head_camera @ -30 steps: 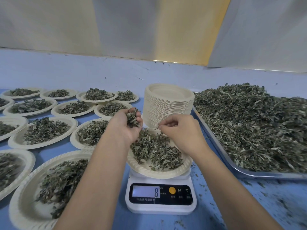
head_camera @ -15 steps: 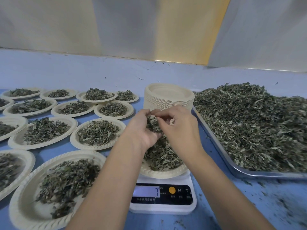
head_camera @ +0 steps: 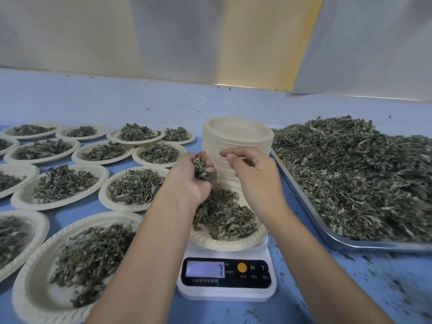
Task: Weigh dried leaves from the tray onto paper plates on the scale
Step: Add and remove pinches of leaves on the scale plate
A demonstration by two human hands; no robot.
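A white digital scale (head_camera: pixel 226 278) near the table's front carries a paper plate (head_camera: pixel 222 244) with a heap of dried leaves (head_camera: pixel 225 217); its display reads 7. Above the plate's far left side, my left hand (head_camera: pixel 190 183) cups and grips a clump of dried leaves (head_camera: pixel 201 170). My right hand (head_camera: pixel 256 176) hovers over the plate's far right side. Its fingers are loosely curled and thumb and forefinger point left, with no leaves visible in them. On the right, a metal tray (head_camera: pixel 326 233) is piled with dried leaves (head_camera: pixel 364 178).
A tall stack of unused paper plates (head_camera: pixel 238 134) stands just behind the scale. Several filled paper plates (head_camera: pixel 60 183) cover the blue table to the left, one (head_camera: pixel 30 298) right next to the scale. Leaf crumbs (head_camera: pixel 397 284) litter the front right.
My hands met above the plate, then drew apart; the left still holds its clump. The scale reading went from 8 to 7.
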